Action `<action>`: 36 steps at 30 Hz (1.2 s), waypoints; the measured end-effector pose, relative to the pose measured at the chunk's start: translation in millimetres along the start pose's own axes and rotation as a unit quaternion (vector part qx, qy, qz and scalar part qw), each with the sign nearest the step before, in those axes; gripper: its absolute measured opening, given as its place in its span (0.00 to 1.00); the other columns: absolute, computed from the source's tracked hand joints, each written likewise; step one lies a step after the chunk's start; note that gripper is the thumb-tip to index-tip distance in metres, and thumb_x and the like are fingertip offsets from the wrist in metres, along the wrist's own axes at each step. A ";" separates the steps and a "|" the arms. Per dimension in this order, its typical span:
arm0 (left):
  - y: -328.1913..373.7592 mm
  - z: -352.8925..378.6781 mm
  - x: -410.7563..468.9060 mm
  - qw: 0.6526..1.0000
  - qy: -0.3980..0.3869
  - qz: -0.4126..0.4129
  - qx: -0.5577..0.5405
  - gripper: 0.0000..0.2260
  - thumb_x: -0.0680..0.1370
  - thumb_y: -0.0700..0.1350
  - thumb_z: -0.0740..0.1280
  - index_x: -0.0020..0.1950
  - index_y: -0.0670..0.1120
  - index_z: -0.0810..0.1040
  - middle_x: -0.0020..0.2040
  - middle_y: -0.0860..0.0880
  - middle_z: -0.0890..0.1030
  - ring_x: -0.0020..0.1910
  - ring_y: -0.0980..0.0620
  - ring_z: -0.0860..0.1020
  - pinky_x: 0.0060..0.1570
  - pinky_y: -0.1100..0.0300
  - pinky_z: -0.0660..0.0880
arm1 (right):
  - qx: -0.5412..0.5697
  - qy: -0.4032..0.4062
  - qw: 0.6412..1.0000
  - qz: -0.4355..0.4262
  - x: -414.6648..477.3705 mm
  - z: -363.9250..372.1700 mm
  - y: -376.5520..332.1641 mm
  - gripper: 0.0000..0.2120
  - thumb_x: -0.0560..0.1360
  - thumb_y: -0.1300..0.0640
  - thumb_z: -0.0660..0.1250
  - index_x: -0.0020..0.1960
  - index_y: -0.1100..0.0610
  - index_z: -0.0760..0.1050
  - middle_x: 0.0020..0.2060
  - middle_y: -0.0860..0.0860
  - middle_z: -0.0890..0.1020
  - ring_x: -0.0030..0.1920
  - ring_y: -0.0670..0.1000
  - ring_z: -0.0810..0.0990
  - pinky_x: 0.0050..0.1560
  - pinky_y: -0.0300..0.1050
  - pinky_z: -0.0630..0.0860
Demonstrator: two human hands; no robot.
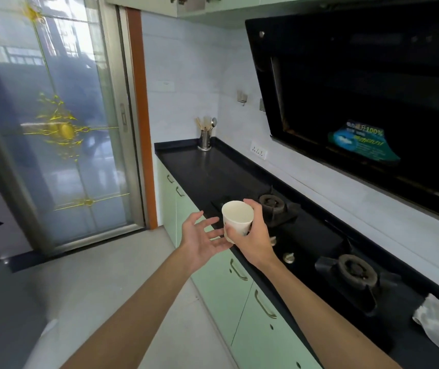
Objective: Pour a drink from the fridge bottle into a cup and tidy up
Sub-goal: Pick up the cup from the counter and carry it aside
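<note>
A smooth, white, tapered cup (pixel 238 217), seemingly paper, tilts above the left edge of the glossy black counter (pixel 207 171), near the far ridged burner (pixel 271 203). The right hand (pixel 253 241) curls round its wall. The left hand (pixel 199 241) lies spread beside it, fingertips perhaps touching.

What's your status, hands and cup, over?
Right hand grips the cup, mouth up, no drink visible inside, by the counter front edge. Left hand open beside it, palm up. No bottle in view.
</note>
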State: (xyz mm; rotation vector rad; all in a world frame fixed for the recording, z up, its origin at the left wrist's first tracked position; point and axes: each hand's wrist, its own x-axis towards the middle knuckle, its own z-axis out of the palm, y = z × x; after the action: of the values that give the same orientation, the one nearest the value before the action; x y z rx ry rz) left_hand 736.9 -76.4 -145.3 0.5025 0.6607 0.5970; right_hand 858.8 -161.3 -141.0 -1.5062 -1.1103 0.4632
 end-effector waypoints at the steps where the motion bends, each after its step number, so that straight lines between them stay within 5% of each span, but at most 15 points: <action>1: 4.1 -3.1 4.1 1.000 0.003 0.004 -0.002 0.24 0.80 0.55 0.59 0.68 0.39 0.72 0.63 0.31 0.76 0.58 0.30 0.79 0.59 0.36 0.76 | 0.000 -0.002 1.000 -0.001 6.3 4.6 2.0 0.34 0.71 0.61 0.75 0.71 0.49 0.61 0.56 0.44 0.75 0.55 0.43 0.78 0.51 0.40 0.80; 9: 50.0 -18.5 52.9 0.999 0.031 0.042 -0.007 0.23 0.81 0.55 0.58 0.67 0.40 0.72 0.66 0.32 0.74 0.61 0.31 0.77 0.56 0.38 0.77 | 0.017 -0.042 0.999 -0.005 79.2 43.5 18.1 0.36 0.71 0.61 0.76 0.72 0.49 0.60 0.57 0.46 0.75 0.56 0.45 0.78 0.48 0.37 0.80; 25: 152.0 -19.4 208.0 0.994 0.067 0.083 -0.012 0.24 0.80 0.57 0.58 0.67 0.41 0.72 0.67 0.33 0.74 0.63 0.30 0.76 0.55 0.38 0.78 | 0.011 -0.097 0.995 -0.026 262.3 89.5 58.0 0.39 0.69 0.59 0.78 0.71 0.48 0.59 0.59 0.48 0.73 0.60 0.50 0.75 0.55 0.49 0.82; 30: 165.2 -13.3 241.1 0.994 0.063 0.087 -0.024 0.24 0.80 0.58 0.58 0.66 0.42 0.73 0.65 0.34 0.76 0.61 0.31 0.77 0.56 0.38 0.79 | 0.007 -0.107 0.993 -0.045 302.2 88.0 68.5 0.37 0.70 0.59 0.77 0.71 0.50 0.60 0.59 0.47 0.73 0.60 0.47 0.74 0.52 0.36 0.79; 36: 182.5 -15.5 261.0 0.991 0.080 0.101 -0.026 0.22 0.80 0.57 0.59 0.65 0.42 0.74 0.64 0.34 0.76 0.60 0.32 0.78 0.51 0.41 0.80 | 0.015 -0.122 0.991 -0.053 330.1 102.7 79.6 0.38 0.69 0.59 0.78 0.71 0.48 0.60 0.56 0.41 0.72 0.59 0.47 0.74 0.50 0.36 0.80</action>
State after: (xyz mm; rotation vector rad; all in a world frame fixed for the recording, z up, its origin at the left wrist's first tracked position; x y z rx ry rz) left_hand 829.3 228.7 -154.5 0.4781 0.7492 0.8497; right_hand 964.4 177.3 -147.4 -1.3810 -1.3610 0.5997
